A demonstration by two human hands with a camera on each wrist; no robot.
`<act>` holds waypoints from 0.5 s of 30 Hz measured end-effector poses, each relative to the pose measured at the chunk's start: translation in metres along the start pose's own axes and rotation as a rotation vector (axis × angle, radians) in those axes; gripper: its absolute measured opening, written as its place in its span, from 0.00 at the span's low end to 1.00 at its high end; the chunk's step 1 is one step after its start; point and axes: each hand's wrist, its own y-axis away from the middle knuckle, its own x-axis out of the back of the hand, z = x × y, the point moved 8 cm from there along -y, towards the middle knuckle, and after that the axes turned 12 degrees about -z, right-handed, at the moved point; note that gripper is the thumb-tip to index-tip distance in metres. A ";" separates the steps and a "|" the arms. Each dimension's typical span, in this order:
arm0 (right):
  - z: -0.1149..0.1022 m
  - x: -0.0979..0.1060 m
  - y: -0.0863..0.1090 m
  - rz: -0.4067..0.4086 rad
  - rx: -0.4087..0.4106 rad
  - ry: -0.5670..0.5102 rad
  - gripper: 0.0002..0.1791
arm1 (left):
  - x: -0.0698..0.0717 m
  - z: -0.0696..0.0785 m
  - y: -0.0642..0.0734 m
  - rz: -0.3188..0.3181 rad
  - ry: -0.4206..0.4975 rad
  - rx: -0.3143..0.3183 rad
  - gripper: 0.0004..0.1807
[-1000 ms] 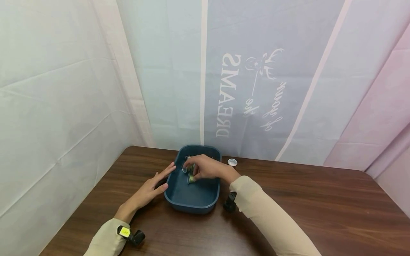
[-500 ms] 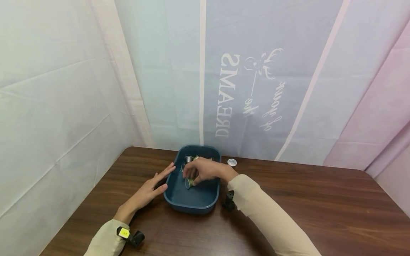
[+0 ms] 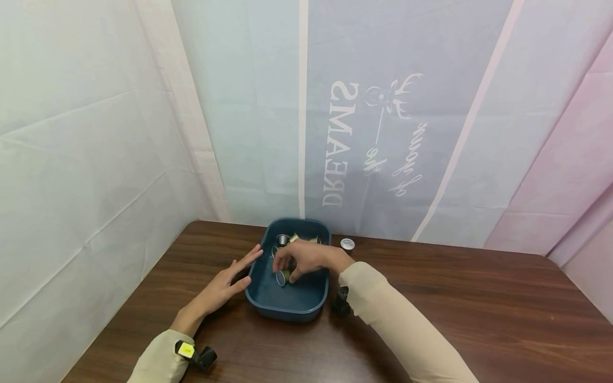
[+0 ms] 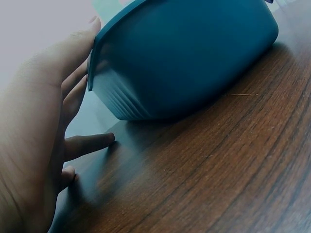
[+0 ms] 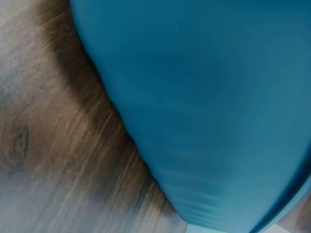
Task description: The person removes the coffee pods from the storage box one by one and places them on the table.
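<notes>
Inside a blue plastic bin (image 3: pixel 287 314), my right hand (image 3: pixel 310 256) pinches a green coffee capsule (image 3: pixel 281 278) low over the floor, its round lid facing left. Further back in the bin lie several more capsules, among them a silver capsule (image 3: pixel 283 239) and a gold-green capsule (image 3: pixel 315 240); the right hand partly covers them. My left hand (image 3: pixel 221 286) is at the bin's left side with fingers extended. In the left wrist view, the thumb of the left hand (image 4: pixel 34 136) touches the bin rim (image 4: pixel 116 22). The right wrist view shows just the outer bin wall (image 5: pixel 204 107) and table.
A round, white-topped piece (image 3: pixel 347 244) lies on the brown wooden table (image 3: pixel 455 298) right of the bin. Behind the table hangs a printed curtain (image 3: pixel 258 117), close to the bin's far end. Another pale cloth (image 3: pixel 86 159) hangs along the left.
My right hand has shifted slightly toward me with the green capsule, uncovering more capsules at the back of the bin. The left hand and the bin have stayed in place.
</notes>
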 end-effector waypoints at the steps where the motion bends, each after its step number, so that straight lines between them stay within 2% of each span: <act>1: 0.000 0.000 0.000 -0.003 -0.003 0.003 0.21 | 0.000 0.000 0.000 0.000 0.000 0.001 0.31; 15: 0.000 -0.002 -0.003 -0.002 -0.019 0.032 0.20 | 0.000 0.000 0.000 0.001 -0.003 0.001 0.31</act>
